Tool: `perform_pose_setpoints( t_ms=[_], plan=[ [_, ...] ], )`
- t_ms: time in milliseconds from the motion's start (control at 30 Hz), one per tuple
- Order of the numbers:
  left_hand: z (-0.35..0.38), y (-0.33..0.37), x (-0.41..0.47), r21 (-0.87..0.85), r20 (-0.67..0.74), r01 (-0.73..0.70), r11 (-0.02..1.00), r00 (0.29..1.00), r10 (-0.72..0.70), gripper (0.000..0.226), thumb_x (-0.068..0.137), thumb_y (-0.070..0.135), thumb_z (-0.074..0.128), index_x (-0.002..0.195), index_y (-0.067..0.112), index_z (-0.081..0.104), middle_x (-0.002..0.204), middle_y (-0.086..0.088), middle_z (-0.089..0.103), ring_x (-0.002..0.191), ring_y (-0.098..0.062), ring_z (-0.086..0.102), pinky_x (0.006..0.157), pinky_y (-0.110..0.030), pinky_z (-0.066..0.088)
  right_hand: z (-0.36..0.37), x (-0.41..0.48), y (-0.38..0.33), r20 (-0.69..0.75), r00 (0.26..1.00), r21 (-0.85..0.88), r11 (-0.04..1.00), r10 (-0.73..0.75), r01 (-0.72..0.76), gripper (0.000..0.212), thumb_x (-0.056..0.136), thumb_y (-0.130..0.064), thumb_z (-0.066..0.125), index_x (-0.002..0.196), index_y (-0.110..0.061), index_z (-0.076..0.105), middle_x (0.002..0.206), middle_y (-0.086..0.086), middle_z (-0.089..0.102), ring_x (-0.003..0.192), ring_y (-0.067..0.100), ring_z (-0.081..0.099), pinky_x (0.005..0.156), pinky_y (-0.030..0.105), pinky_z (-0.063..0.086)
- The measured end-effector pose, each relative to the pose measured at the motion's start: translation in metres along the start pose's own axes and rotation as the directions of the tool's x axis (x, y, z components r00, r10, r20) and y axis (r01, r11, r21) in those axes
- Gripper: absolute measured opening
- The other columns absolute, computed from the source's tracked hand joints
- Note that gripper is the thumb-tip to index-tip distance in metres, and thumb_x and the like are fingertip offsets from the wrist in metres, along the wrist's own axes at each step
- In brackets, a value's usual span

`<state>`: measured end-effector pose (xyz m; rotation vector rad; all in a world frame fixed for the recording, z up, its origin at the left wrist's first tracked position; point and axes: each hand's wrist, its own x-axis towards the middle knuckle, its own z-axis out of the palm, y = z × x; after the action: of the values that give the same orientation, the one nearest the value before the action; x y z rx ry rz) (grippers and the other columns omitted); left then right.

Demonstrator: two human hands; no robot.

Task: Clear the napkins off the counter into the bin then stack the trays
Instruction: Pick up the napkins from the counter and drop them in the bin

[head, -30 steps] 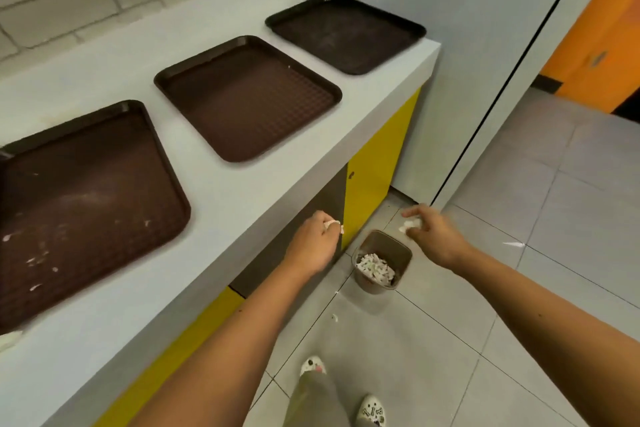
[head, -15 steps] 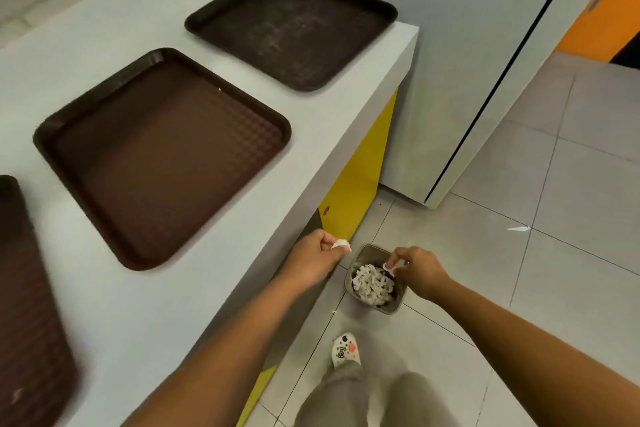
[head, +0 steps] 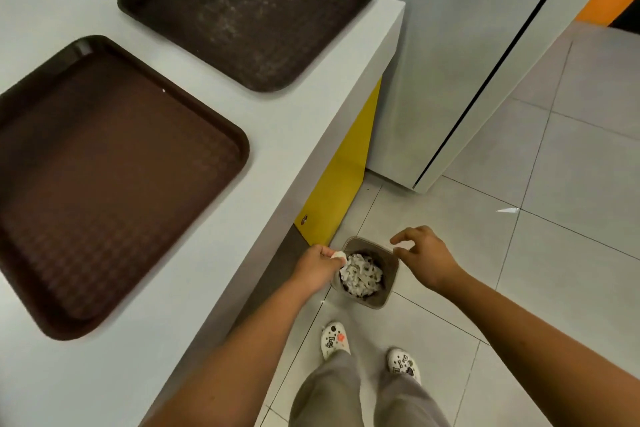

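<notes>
A small grey-brown bin point(head: 387, 291) stands on the floor by the counter's foot, holding a heap of crumpled white napkins point(head: 362, 274). My left hand point(head: 318, 267) pinches a small white napkin wad point(head: 338, 256) right at the bin's left rim. My right hand point(head: 426, 256) hovers over the bin's right rim with fingers spread and loosely bent, holding nothing. Two brown trays lie side by side on the white counter point(head: 311, 107): the near tray point(head: 104, 184) at left and the far tray point(head: 252, 10) behind it.
A yellow cabinet panel point(head: 343, 177) sits under the counter's end. A white wall panel with a dark seam point(head: 485, 80) rises behind the bin. My two feet in white clogs point(head: 370, 352) stand on grey floor tiles just before the bin. A white scrap point(head: 507, 210) lies on the floor.
My right hand let go of its napkin and opened, drawing back over the bin's right rim. My left hand moved to the bin's edge with its wad. The view tilted down and nearer.
</notes>
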<state>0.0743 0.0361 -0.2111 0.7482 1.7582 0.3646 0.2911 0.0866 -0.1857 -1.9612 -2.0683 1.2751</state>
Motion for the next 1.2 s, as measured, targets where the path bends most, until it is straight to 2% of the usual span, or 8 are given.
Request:
perform_pose_setpoints(
  t_ms=[100, 233, 300, 500, 667, 900, 1067, 1200],
  plan=[
    [0.015, 0.002, 0.01, 0.071, 0.018, 0.023, 0.997, 1.0, -0.025, 0.019, 0.085, 0.028, 0.07, 0.092, 0.021, 0.054, 0.104, -0.006, 0.066, 0.078, -0.017, 0.057, 0.06, -0.025, 0.042, -0.018, 0.0, 0.005, -0.051, 0.999, 0.028, 1.0, -0.011, 0.012, 0.018, 0.095, -0.026, 0.058, 0.111, -0.024, 0.064, 0.126, 0.002, 0.047, 0.087, 0.011, 0.058, 0.08, 0.023, 0.043],
    [0.024, 0.007, 0.017, 0.081, 0.058, 0.037, 0.996, 0.997, -0.042, 0.026, 0.087, 0.028, 0.069, 0.108, 0.019, 0.055, 0.115, -0.008, 0.063, 0.09, -0.025, 0.064, 0.058, -0.024, 0.044, -0.033, -0.003, 0.006, -0.087, 0.995, 0.041, 0.998, -0.043, 0.046, 0.017, 0.096, -0.025, 0.056, 0.111, -0.026, 0.064, 0.118, 0.001, 0.05, 0.082, 0.007, 0.057, 0.083, 0.025, 0.047],
    [0.026, 0.011, 0.015, 0.095, 0.062, 0.03, 0.995, 0.997, -0.036, 0.029, 0.088, 0.028, 0.068, 0.112, 0.018, 0.055, 0.111, -0.005, 0.062, 0.083, -0.021, 0.064, 0.057, -0.024, 0.044, -0.04, -0.008, 0.004, -0.086, 0.994, 0.058, 0.996, -0.063, 0.069, 0.017, 0.096, -0.025, 0.056, 0.11, -0.025, 0.065, 0.114, 0.001, 0.051, 0.081, 0.006, 0.056, 0.082, 0.024, 0.047],
    [0.011, 0.026, -0.018, 0.053, -0.004, -0.089, 0.995, 0.996, 0.089, 0.009, 0.09, 0.026, 0.063, 0.098, 0.023, 0.062, 0.104, -0.001, 0.065, 0.088, -0.017, 0.063, 0.063, -0.025, 0.044, -0.052, -0.026, -0.021, -0.036, 0.98, 0.096, 0.976, -0.194, 0.197, 0.013, 0.094, -0.022, 0.059, 0.104, -0.025, 0.066, 0.104, -0.003, 0.057, 0.086, 0.006, 0.058, 0.07, 0.015, 0.044],
    [-0.008, 0.043, -0.072, 0.004, -0.054, -0.206, 0.979, 0.977, 0.206, 0.014, 0.093, 0.023, 0.06, 0.105, 0.018, 0.064, 0.103, -0.006, 0.068, 0.078, -0.014, 0.062, 0.061, -0.024, 0.042, -0.071, -0.041, -0.05, 0.025, 0.932, 0.027, 0.932, -0.362, 0.361, 0.011, 0.091, -0.02, 0.063, 0.101, -0.024, 0.066, 0.094, -0.004, 0.061, 0.08, 0.004, 0.056, 0.069, 0.019, 0.043],
    [-0.031, 0.024, -0.168, -0.084, -0.345, -0.365, 0.927, 0.884, 0.317, 0.004, 0.086, 0.031, 0.065, 0.09, 0.033, 0.064, 0.09, -0.008, 0.067, 0.08, -0.02, 0.063, 0.083, -0.045, 0.053, -0.083, -0.077, -0.102, 0.163, 0.776, -0.033, 0.783, -0.609, 0.622, 0.012, 0.088, -0.017, 0.067, 0.098, -0.022, 0.066, 0.083, -0.004, 0.064, 0.073, 0.013, 0.058, 0.068, 0.027, 0.046],
    [-0.035, -0.019, -0.242, -0.116, -0.572, -0.384, 0.916, 0.78, 0.255, 0.007, 0.093, 0.019, 0.061, 0.096, 0.024, 0.065, 0.088, -0.005, 0.063, 0.076, -0.015, 0.059, 0.064, -0.014, 0.044, -0.057, -0.113, -0.141, 0.234, 0.631, 0.014, 0.652, -0.739, 0.758, 0.014, 0.084, -0.012, 0.069, 0.096, -0.021, 0.067, 0.081, -0.004, 0.066, 0.07, 0.014, 0.06, 0.067, 0.026, 0.047],
    [-0.038, -0.064, -0.299, -0.156, -0.693, -0.355, 0.922, 0.704, 0.154, 0.007, 0.092, 0.019, 0.062, 0.092, 0.026, 0.065, 0.09, -0.005, 0.066, 0.072, -0.013, 0.06, 0.062, -0.014, 0.043, -0.02, -0.155, -0.171, 0.337, 0.514, 0.082, 0.569, -0.789, 0.818, 0.017, 0.081, -0.01, 0.073, 0.094, -0.021, 0.068, 0.079, -0.002, 0.065, 0.071, 0.015, 0.06, 0.068, 0.02, 0.046]
  ],
)
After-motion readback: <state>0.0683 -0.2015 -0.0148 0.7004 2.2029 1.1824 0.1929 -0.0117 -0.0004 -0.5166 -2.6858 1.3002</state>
